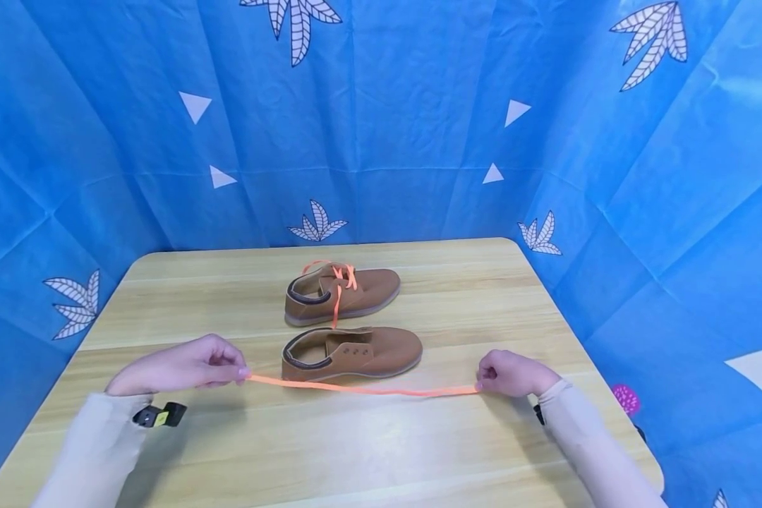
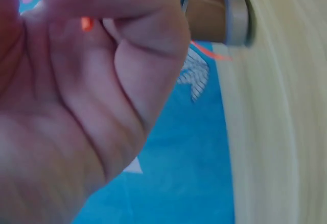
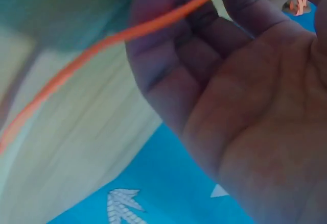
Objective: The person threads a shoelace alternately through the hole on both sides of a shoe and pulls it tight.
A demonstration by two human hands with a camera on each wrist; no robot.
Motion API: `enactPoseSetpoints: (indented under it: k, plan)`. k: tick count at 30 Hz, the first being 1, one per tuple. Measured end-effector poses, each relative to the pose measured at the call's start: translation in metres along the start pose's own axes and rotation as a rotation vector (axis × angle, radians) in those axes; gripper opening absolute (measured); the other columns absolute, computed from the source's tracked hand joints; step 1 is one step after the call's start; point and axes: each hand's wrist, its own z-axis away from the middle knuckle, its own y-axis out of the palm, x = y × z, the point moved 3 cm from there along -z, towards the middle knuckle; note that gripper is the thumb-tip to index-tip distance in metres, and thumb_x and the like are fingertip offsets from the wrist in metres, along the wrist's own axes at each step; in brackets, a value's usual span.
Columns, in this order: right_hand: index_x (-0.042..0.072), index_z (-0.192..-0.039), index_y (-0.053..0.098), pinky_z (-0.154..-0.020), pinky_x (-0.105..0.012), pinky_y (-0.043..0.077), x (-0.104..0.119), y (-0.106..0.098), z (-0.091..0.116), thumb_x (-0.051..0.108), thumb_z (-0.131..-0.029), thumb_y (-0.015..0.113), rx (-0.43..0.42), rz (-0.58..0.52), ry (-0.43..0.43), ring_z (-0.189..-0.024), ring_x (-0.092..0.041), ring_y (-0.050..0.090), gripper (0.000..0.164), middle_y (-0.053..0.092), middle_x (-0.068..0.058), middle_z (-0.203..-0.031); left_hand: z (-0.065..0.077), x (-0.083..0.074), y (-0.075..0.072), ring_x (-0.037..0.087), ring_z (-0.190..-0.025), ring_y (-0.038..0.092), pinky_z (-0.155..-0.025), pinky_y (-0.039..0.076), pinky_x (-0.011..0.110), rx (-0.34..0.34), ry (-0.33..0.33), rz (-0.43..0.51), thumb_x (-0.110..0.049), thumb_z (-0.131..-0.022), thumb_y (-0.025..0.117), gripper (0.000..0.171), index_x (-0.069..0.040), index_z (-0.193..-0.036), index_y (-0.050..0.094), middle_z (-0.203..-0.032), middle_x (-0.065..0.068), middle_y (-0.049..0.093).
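Note:
An orange shoelace (image 1: 362,389) stretches between the two hands in the head view, sagging slightly in front of the nearer brown shoe (image 1: 387,351). My left hand (image 1: 193,365) pinches it at the left, thumb and fingers together; in the left wrist view a bit of orange shows between the fingers. On the right, my right hand (image 1: 513,372) pinches the lace, and a length of it (image 3: 102,45) trails past the fingers in the right wrist view. Bare eyelets show on the nearer shoe, its toe pointing right.
Behind it stands a second brown shoe (image 1: 375,289) with an orange lace (image 1: 349,275) in its eyelets, one end hanging down between the shoes. Both shoes stand on a light wooden table (image 1: 228,282), with blue patterned curtains (image 1: 387,127) around its back and sides.

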Motion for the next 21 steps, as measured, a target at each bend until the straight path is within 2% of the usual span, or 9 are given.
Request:
enactPoseSetpoints:
  k: [3, 6, 9, 11, 13, 16, 18, 21]
  plan:
    - [0.011, -0.073, 0.061, -0.059, -0.021, 0.034, 0.012, 0.000, -0.004, 0.015, -0.093, 0.076, -0.032, 0.049, 0.021, -0.060, -0.004, 0.040, 0.025, 0.042, 0.009, -0.066, -0.006, -0.014, 0.005, 0.000, -0.050, 0.031, -0.043, 0.025, 0.025, 0.002, 0.014, -0.035, -0.024, -0.107, 0.058, 0.022, -0.014, -0.096, 0.074, -0.061, -0.009, 0.035]
    - [0.010, -0.080, 0.068, -0.059, -0.021, 0.041, 0.034, -0.002, -0.014, 0.015, -0.094, 0.073, -0.081, 0.048, -0.016, -0.062, -0.004, 0.047, 0.016, 0.053, 0.009, -0.068, -0.014, -0.029, 0.010, 0.000, -0.050, 0.031, -0.044, 0.026, 0.024, 0.016, 0.039, -0.072, -0.026, -0.106, 0.059, 0.021, -0.018, -0.095, 0.074, -0.062, -0.011, 0.035]
    - [0.009, -0.094, 0.073, -0.068, -0.023, 0.052, 0.069, -0.005, -0.030, 0.019, -0.099, 0.068, -0.127, -0.035, -0.102, -0.073, -0.005, 0.060, 0.012, 0.068, 0.004, -0.081, -0.025, -0.047, 0.016, -0.001, -0.050, 0.032, -0.046, 0.028, 0.023, 0.037, 0.080, -0.112, -0.028, -0.105, 0.061, 0.020, -0.020, -0.093, 0.075, -0.062, -0.011, 0.037]
    - [0.008, -0.105, 0.074, -0.079, -0.026, 0.057, 0.099, -0.006, -0.043, 0.024, -0.102, 0.065, -0.145, -0.131, -0.174, -0.086, -0.010, 0.068, 0.018, 0.075, -0.002, -0.095, -0.035, -0.060, 0.020, -0.001, -0.050, 0.032, -0.048, 0.030, 0.022, 0.057, 0.110, -0.131, -0.028, -0.105, 0.061, 0.020, -0.021, -0.093, 0.075, -0.062, -0.011, 0.038]
    - [0.007, -0.116, 0.073, -0.090, -0.028, 0.058, 0.128, -0.006, -0.055, 0.028, -0.104, 0.063, -0.140, -0.223, -0.247, -0.100, -0.014, 0.071, 0.026, 0.076, -0.006, -0.109, -0.047, -0.075, 0.026, 0.000, -0.051, 0.034, -0.051, 0.033, 0.021, 0.084, 0.140, -0.148, -0.028, -0.104, 0.062, 0.021, -0.020, -0.089, 0.074, -0.062, -0.011, 0.040]
    - [0.006, -0.126, 0.070, -0.098, -0.029, 0.056, 0.164, 0.000, -0.070, 0.030, -0.104, 0.063, -0.085, -0.339, -0.340, -0.111, -0.014, 0.071, 0.033, 0.075, -0.006, -0.121, -0.065, -0.095, 0.033, 0.001, -0.051, 0.036, -0.053, 0.034, 0.019, 0.119, 0.165, -0.165, -0.031, -0.104, 0.063, 0.022, -0.021, -0.086, 0.072, -0.062, -0.011, 0.043]
    - [0.008, -0.127, 0.071, -0.099, -0.027, 0.056, 0.179, 0.008, -0.078, 0.030, -0.103, 0.064, -0.038, -0.384, -0.382, -0.112, -0.011, 0.071, 0.033, 0.075, -0.003, -0.122, -0.075, -0.105, 0.039, 0.001, -0.051, 0.037, -0.053, 0.033, 0.018, 0.138, 0.175, -0.182, -0.032, -0.102, 0.065, 0.021, -0.022, -0.085, 0.072, -0.062, -0.012, 0.045]
    - [0.010, -0.120, 0.076, -0.095, -0.026, 0.057, 0.189, 0.019, -0.083, 0.024, -0.101, 0.068, 0.005, -0.443, -0.408, -0.106, -0.005, 0.072, 0.025, 0.079, -0.003, -0.114, -0.086, -0.110, 0.044, 0.001, -0.051, 0.038, -0.053, 0.031, 0.017, 0.165, 0.172, -0.190, -0.030, -0.101, 0.068, 0.017, -0.022, -0.087, 0.074, -0.061, -0.012, 0.045]
